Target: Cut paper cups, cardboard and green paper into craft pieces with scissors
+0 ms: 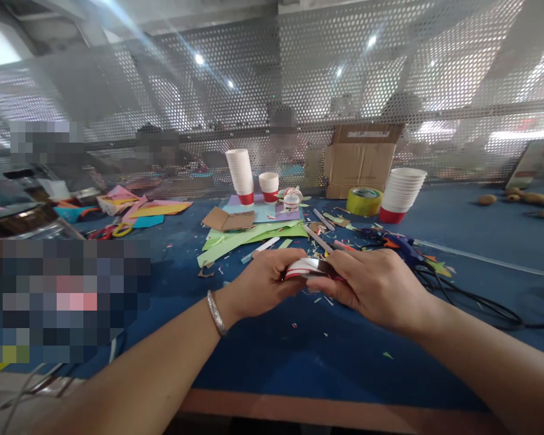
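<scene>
Over the near middle of the blue table, both my hands meet at a small white ring with red stripes, which looks like a roll of tape (298,268). My left hand (263,281), with a silver bangle at its wrist, grips the roll's left side, thumb on top. From the other side my right hand (374,284) is closed at its right edge, the thumb pressed along the lower side. A dark, shiny part shows between the two hands; its kind is unclear. My right fingers partly hide that end.
Behind my hands lie green paper (254,235), folded cardboard (229,219) and scattered scraps. Paper cup stacks (240,175) (401,193), yellow tape (364,202) and a cardboard box (362,160) stand farther back. A blue glue gun (401,246) with black cable lies right; red scissors (103,232) left.
</scene>
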{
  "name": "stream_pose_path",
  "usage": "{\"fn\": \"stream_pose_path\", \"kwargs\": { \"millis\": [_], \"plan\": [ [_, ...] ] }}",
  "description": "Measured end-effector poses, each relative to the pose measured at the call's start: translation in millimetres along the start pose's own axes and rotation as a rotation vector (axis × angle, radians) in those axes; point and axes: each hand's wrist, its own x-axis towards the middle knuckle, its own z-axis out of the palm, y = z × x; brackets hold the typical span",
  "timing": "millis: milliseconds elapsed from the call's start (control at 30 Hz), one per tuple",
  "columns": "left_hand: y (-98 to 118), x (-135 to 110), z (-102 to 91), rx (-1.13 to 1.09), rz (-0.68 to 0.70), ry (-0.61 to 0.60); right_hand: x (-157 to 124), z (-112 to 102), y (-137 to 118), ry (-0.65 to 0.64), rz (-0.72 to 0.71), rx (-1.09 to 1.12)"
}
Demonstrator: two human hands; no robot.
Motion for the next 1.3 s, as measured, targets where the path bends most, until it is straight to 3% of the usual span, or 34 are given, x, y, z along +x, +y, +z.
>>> {"fn": "stream_pose_path", "kwargs": {
  "millis": [100,400,667,1000,1300],
  "plan": [
    [-1.7,-0.1,1.0,-0.046,-0.030,-0.058,-0.9,2.1,-0.8,-0.045,0.022,0.032],
    [-2.7,-1.9,0.8,-0.038,-0.008,-0.034,-1.4,0.2,-1.7,-0.112,0.034,0.115],
    [-2.5,-0.9,1.4,-0.043,0.039,-0.022,-0.6,-1.8,-2.0,-0.100,0.030,0.106],
    [-1.6,0.9,-0.4,0.009,-0.037,-0.019,0.8,1.9,0.0,-0.078,0.103,0.143],
    [3.6,0.7,-1.7,0.080,0.049,0.039,0.7,0.8,-2.9,-0.132,0.213,0.252]
  ]
}}
